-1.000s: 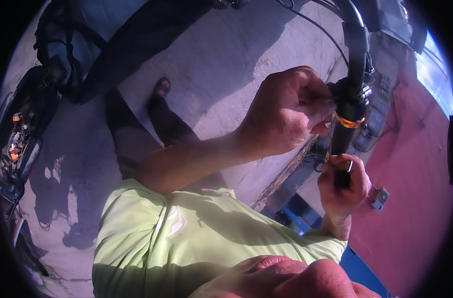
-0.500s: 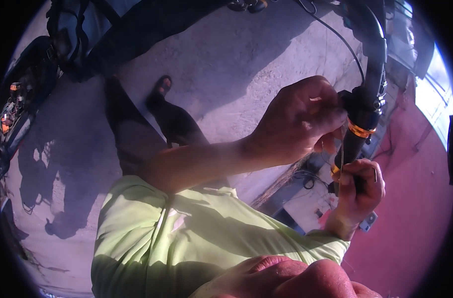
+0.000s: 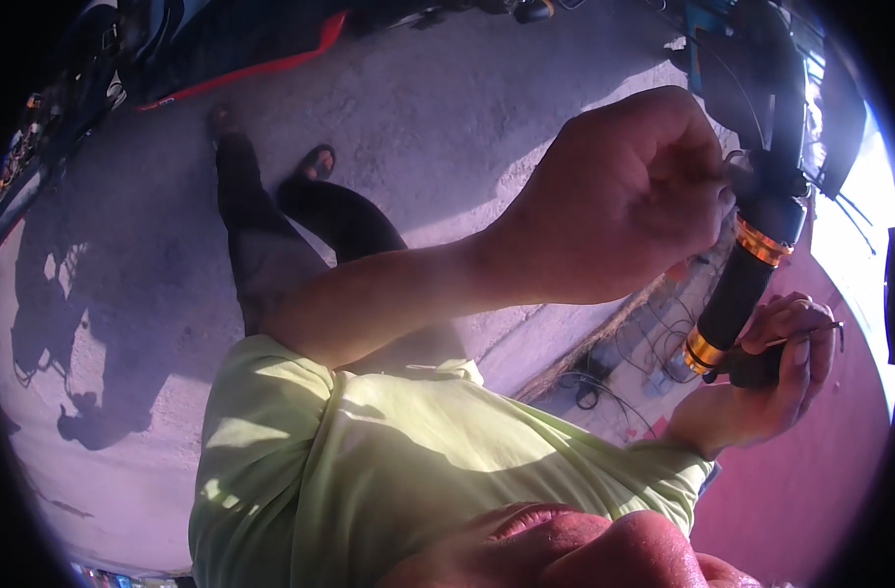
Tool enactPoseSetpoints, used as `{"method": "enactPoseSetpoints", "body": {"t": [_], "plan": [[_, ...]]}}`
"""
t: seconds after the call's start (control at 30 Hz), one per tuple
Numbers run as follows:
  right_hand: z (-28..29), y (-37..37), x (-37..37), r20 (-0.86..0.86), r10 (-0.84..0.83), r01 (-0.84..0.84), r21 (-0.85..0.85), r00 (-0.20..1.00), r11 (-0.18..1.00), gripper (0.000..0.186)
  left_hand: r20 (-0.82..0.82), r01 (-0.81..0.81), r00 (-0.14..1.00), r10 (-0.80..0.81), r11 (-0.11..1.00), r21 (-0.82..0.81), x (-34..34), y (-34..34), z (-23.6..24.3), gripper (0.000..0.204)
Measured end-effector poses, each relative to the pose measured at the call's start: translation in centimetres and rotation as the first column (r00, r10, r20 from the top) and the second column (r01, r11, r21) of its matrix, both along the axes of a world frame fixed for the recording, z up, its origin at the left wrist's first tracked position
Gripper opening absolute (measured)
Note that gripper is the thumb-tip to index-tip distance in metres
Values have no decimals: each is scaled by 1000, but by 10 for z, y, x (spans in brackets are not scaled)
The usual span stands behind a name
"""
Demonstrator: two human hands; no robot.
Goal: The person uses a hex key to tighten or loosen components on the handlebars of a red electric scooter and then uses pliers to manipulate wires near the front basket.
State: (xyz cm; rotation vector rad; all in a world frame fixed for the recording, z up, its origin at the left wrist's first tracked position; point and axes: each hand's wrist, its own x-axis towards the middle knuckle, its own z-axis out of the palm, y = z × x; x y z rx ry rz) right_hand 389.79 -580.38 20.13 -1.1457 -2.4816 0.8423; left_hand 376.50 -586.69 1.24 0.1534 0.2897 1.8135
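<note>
My left hand (image 3: 634,196) is closed with its fingertips at a black fitting (image 3: 766,181) on a handlebar at the upper right; what they hold is hidden. Below it runs a black grip (image 3: 737,289) with gold rings (image 3: 761,238) at both ends. Beside the grip's lower end, my right hand (image 3: 781,382) holds a thin bent metal key (image 3: 828,327) and a small dark piece (image 3: 756,365), partly covered by the fingers. A thin cable (image 3: 737,83) hangs along the bar.
Dark vehicle bodywork with a red strip (image 3: 242,76) lies along the top left, above a concrete floor (image 3: 134,216). My legs and feet (image 3: 320,162) show below. A pink wall (image 3: 840,441) stands at right, with tangled wires (image 3: 604,382) near its base.
My left hand and the handlebar sit farther right in the view. My right hand has moved off the grip's end to its right side, uncovering the lower gold ring.
</note>
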Motion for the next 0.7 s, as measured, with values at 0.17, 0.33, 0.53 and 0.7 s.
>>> {"method": "enactPoseSetpoints", "body": {"t": [0.17, 0.33, 0.53, 0.7], "plan": [[1, 33, -12, 141, 164, -197, 265, 976, 944, 22, -489, -393, 815, 312, 917, -70, 14, 0, -6, 11], [-11, 69, -22, 293, 387, -483, 466, 875, 741, 25, -576, -487, 709, 406, 873, 17, 22, 6, -15, 13], [-32, 70, -25, 201, 404, -450, 466, 892, 762, 25, -486, -561, 706, 515, 825, 59, 34, 17, -14, 18], [-43, 66, -30, 249, 387, -460, 483, 888, 745, 23, -438, -572, 711, 550, 815, 96, 44, 22, -11, 24]]}}
